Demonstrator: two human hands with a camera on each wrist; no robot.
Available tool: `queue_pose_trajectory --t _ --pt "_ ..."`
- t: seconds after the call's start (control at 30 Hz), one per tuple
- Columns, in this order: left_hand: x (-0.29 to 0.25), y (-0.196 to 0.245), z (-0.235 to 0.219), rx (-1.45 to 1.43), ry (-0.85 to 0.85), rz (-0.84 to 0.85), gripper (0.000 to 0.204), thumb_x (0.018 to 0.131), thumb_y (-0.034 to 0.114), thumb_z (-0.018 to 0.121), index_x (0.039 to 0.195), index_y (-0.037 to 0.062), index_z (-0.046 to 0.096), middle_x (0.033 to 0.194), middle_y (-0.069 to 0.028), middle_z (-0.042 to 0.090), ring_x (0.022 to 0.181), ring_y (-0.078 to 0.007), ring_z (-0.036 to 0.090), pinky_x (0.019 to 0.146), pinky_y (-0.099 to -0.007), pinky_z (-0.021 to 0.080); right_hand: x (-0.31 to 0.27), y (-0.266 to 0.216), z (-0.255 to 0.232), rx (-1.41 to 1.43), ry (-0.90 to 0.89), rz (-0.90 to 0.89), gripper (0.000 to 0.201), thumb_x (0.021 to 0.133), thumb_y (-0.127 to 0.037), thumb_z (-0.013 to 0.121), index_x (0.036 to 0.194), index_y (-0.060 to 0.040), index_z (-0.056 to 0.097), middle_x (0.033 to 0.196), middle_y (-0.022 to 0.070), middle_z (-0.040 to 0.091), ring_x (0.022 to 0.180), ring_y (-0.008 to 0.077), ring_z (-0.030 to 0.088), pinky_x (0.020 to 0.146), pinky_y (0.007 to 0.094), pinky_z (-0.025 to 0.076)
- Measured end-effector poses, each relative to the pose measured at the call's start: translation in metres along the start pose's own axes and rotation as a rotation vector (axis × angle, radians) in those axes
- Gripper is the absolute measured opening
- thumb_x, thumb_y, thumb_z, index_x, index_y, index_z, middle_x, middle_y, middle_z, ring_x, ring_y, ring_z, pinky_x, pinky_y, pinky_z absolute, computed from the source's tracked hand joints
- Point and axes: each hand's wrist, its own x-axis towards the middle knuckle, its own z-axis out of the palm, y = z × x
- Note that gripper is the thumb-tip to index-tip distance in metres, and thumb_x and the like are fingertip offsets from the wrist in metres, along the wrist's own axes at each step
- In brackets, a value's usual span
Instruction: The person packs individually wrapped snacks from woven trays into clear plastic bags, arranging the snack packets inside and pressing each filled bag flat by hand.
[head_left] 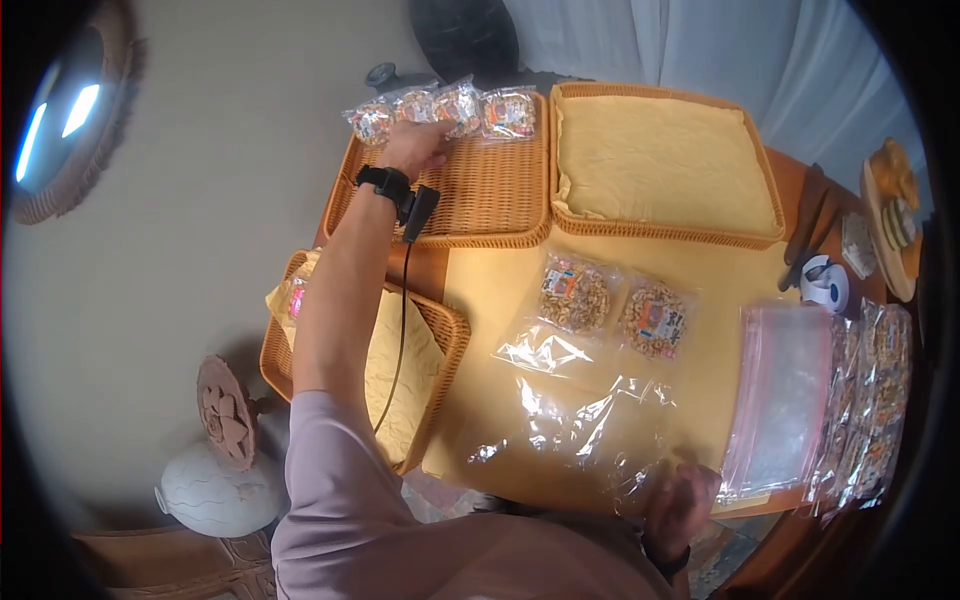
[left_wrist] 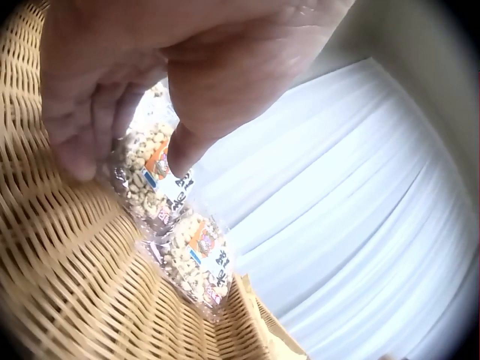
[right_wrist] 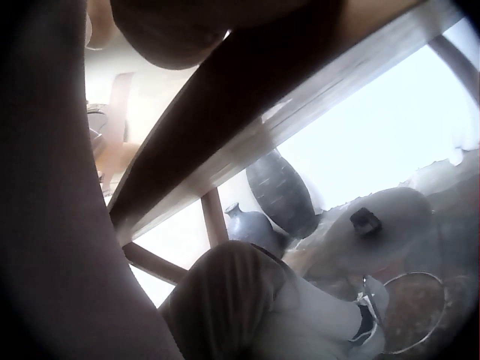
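Note:
In the head view my left hand [head_left: 418,148] reaches over the wicker basket [head_left: 480,205] at the back left, right at a row of clear snack packets [head_left: 509,112] along its far edge. Up close, the thumb tip overlaps the label of one snack packet [left_wrist: 146,187]; the fingers are bent apart from the thumb, the packet showing between them. Another packet [left_wrist: 201,259] leans beside it. My right hand [head_left: 685,500] is at the table's front edge, loosely curled with nothing in it. Near it lie clear plastic bags [head_left: 560,420] and two snack packets [head_left: 655,318].
A cloth-lined basket [head_left: 665,160] stands at the back right. Another lined basket [head_left: 450,345] lies under my left forearm. On the right are flat zip bags [head_left: 780,400], stacked snack packets [head_left: 880,400] and a white tape roll [head_left: 825,285]. A cable hangs from my left wrist.

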Motion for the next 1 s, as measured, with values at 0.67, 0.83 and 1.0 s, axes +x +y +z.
queue_pose_trajectory --t 0.67,0.83,1.0 --pt "-0.194 -0.003 -0.104 -0.293 -0.078 0.127 0.023 0.098 0.021 0.073 0.108 0.0014 0.071 0.1 -0.0021 0.07 0.08 -0.0099 0.061 0.072 -0.0267 0.048 -0.009 0.007 -0.004 0.035 0.036 -0.025 0.047 0.095 -0.012 0.066 0.138 -0.0031 0.051 0.114 0.0152 0.066 0.107 0.0368 0.059 0.094 0.0504 0.047" --pt "-0.347 -0.051 -0.144 -0.297 -0.261 -0.017 0.032 0.089 0.013 0.08 0.116 -0.0001 0.071 0.105 -0.0066 0.075 0.092 -0.0136 0.071 0.083 -0.0289 0.058 -0.005 0.013 -0.005 0.042 -0.028 -0.132 0.043 0.095 -0.004 0.063 0.136 -0.0003 0.05 0.116 0.0172 0.063 0.111 0.035 0.056 0.095 0.0468 0.049" --pt "-0.441 -0.066 -0.108 -0.132 -0.634 -0.235 0.037 0.089 0.009 0.082 0.121 -0.0037 0.069 0.107 -0.0066 0.076 0.093 -0.0097 0.07 0.08 -0.0262 0.057 0.0 0.009 0.0 0.125 0.058 -0.142 0.044 0.094 0.0 0.063 0.136 -0.0004 0.051 0.115 0.0191 0.064 0.11 0.0352 0.057 0.095 0.0466 0.049"
